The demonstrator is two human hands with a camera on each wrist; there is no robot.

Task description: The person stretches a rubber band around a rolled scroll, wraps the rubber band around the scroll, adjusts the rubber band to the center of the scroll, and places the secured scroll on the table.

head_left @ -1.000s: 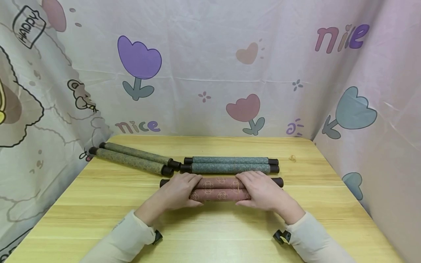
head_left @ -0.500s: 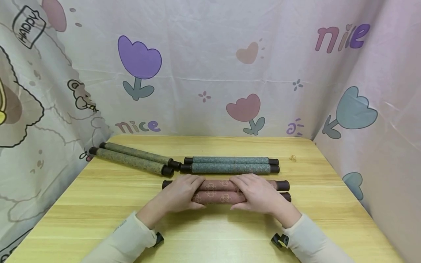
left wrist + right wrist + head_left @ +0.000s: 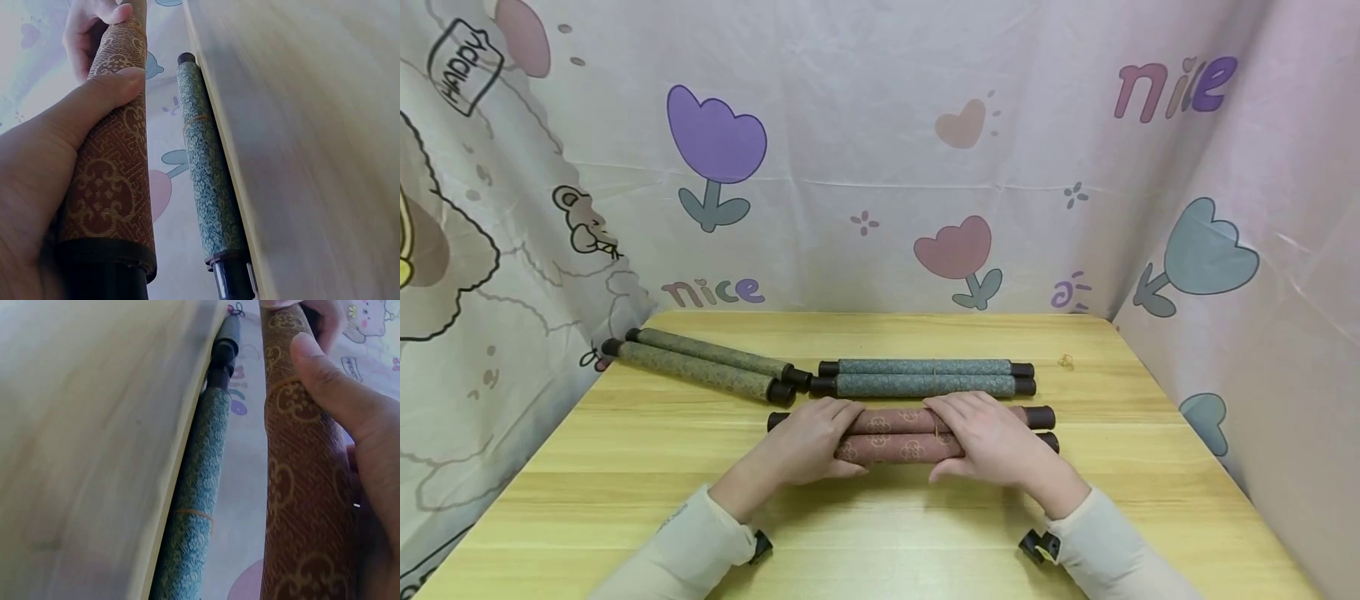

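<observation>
Two reddish-brown scroll rolls [image 3: 895, 447] with gold flower patterns and dark end knobs lie side by side in both hands. A thin band [image 3: 937, 425] crosses them near the right hand. My left hand [image 3: 812, 442] grips their left part, fingers over the top and thumb on the near side. My right hand [image 3: 992, 440] holds the right part the same way. In the left wrist view, the left thumb presses the near reddish-brown roll [image 3: 112, 181]. Both wrist views show a gap between this roll [image 3: 306, 506] and the tabletop. The curled fingers are mostly hidden.
Just behind the hands lie two teal scroll rolls [image 3: 887, 385] with a band round them. Two olive scroll rolls [image 3: 700, 372] rest aslant at the back left, their knobs near the teal ones. Loose rubber bands [image 3: 1066, 361] sit at the back right. Patterned curtains [image 3: 850, 125] enclose the table.
The reddish-brown rolls have shifted slightly right, with both hands still on them. My right hand now sits nearer the middle, so both right end knobs show. The other rolls stay put.
</observation>
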